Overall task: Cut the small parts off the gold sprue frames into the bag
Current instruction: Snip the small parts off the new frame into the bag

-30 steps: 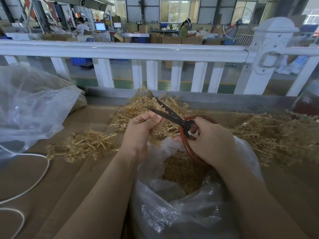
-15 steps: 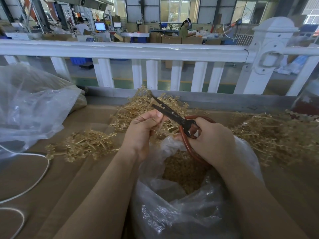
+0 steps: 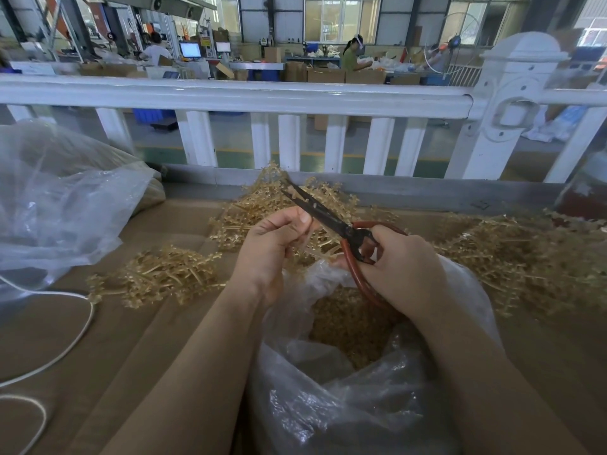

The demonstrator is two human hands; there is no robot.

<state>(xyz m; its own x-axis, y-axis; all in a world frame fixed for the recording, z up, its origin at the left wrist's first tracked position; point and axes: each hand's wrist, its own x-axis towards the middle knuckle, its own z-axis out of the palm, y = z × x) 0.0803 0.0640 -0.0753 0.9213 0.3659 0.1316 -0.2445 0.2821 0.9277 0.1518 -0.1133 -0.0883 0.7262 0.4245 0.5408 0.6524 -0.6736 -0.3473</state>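
Observation:
My right hand (image 3: 399, 264) grips the red handles of dark-bladed scissors (image 3: 323, 213), whose blades point up and left and are nearly closed. My left hand (image 3: 272, 244) pinches a thin gold sprue frame (image 3: 320, 246) right beside the blades, above the mouth of a clear plastic bag (image 3: 345, 405). Inside the bag lies a heap of small gold parts (image 3: 348, 320). The sprue piece is mostly hidden by my fingers.
Piles of gold sprue frames lie on the brown cardboard: one at the left (image 3: 157, 277), one behind my hands (image 3: 262, 201), a large one at the right (image 3: 525, 257). A big clear bag (image 3: 56, 198) and white cord (image 3: 65, 349) sit left. A white railing (image 3: 262, 93) runs behind.
The scissor blades have closed from wide open to nearly shut. My left hand with the sprue has shifted slightly upward toward the blades.

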